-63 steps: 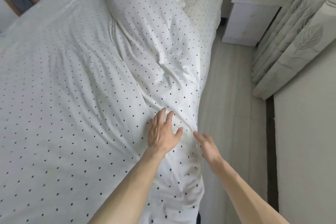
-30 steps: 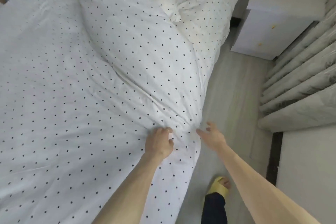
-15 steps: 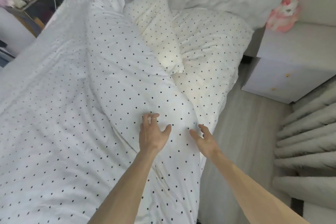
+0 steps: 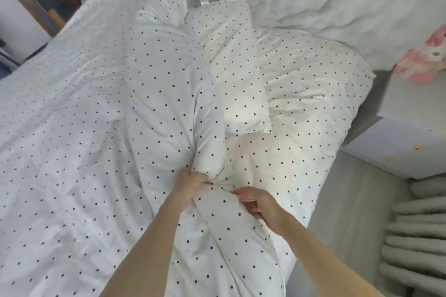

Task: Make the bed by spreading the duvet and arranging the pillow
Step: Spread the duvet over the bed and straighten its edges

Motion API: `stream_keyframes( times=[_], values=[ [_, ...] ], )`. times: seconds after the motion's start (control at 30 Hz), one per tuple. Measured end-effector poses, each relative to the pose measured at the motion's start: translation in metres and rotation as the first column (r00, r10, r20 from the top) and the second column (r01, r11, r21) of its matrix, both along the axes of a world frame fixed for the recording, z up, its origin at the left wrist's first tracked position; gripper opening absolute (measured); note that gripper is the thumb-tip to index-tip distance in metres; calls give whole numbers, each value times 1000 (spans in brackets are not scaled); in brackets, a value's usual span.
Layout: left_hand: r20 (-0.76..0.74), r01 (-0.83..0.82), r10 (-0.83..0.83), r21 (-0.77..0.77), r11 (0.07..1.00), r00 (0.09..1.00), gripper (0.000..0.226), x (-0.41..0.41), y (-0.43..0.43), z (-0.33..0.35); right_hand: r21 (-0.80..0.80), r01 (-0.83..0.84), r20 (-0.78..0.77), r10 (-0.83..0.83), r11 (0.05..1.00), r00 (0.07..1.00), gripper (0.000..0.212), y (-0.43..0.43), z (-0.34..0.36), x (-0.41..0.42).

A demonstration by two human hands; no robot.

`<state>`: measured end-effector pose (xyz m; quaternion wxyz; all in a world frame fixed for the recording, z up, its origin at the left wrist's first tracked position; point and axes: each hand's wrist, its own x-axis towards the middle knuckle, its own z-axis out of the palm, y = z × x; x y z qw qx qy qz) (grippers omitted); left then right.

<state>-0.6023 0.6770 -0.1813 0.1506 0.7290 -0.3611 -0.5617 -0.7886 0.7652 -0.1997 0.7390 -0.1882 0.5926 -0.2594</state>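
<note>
The left hand (image 4: pixel 190 182) clenches the bunched duvet (image 4: pixel 156 94); the right hand (image 4: pixel 261 205) grips its fold; the pillow (image 4: pixel 237 67) lies at twelve o'clock.

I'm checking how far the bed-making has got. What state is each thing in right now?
duvet: bunched into a long ridge, not spread flat.
pillow: lying askew near the head of the bed, against the duvet ridge.
left hand: gripping a fold of the duvet.
right hand: pinching the duvet's fabric.
soft toy: resting on the bedside table.
</note>
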Motion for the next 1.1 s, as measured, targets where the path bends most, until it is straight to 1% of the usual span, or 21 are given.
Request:
stream_keyframes(
  times=[0.03,0.07,0.13,0.2,0.27,0.3,0.37,0.43,0.5,0.57,0.67,0.73,0.77,0.8,0.83,0.87,0.9,0.93,0.97,1.03,1.1],
  values=[
    [-103,-102,109,71,992,989,24,19,1,8,31,80,-15,-80,996,997,35,-14,1,3],
    [-162,-178,200,140,974,966,20,37,4,19,49,121,-45,-119,991,992,41,-29,3,8],
    [-234,-258,319,258,931,918,16,68,11,36,101,122,-86,-114,987,990,64,-57,4,21],
    [-243,-302,381,306,903,892,13,92,18,58,210,73,15,-78,975,997,77,-77,14,45],
    [-257,-304,396,333,893,881,20,108,23,74,267,-43,235,-22,963,972,74,-88,33,71],
    [-268,-295,391,337,894,880,24,115,24,82,245,-92,316,10,965,949,65,-89,50,85],
    [-295,-275,374,327,904,879,33,119,24,93,169,-73,317,16,983,948,43,-90,80,106],
    [-319,-253,355,319,913,879,34,113,24,106,52,63,217,-72,997,973,24,-96,102,110],
    [-346,-196,294,292,936,891,31,99,22,114,-202,210,82,-197,957,977,33,-106,128,94],
    [-326,-83,157,231,970,932,41,70,13,128,-475,247,-4,-283,844,959,39,-114,176,59],
    [-303,40,-10,93,995,953,85,-4,-10,142,-782,176,-125,-427,598,896,43,-104,246,-14],
    [-210,117,-125,-52,992,970,96,-72,-23,151,-876,174,-159,-610,450,776,45,-85,267,-70],
    [-101,219,-232,-124,968,967,95,-110,-26,151,-902,148,-198,-692,406,694,43,-78,264,-102],
    [23,323,-324,-154,934,946,91,-139,-27,142,-903,122,-256,-745,411,616,39,-75,249,-129],
    [145,439,-420,-142,887,896,87,-165,-26,130,-879,113,-335,-769,463,544,40,-74,226,-157],
    [231,555,-527,-79,828,818,85,-190,-23,111,-820,106,-456,-753,563,474,48,-72,194,-190],
    [285,651,-624,1,759,728,83,-205,-18,94,-702,95,-602,-659,706,451,57,-69,162,-218],
    [314,721,-704,81,688,637,79,-220,-13,72,-514,66,-739,-480,856,472,65,-62,123,-249],
    [318,753,-749,141,643,581,74,-225,-8,58,-295,-13,-809,-242,956,536,72,-55,87,-269],
    [321,767,-783,210,607,532,69,-248,-2,32,18,-193,-764,138,981,631,76,-36,27,-303],
    [339,767,-793,245,594,506,67,-271,-1,20,49,-253,-672,219,966,707,74,-27,-6,-321]
  ],
)
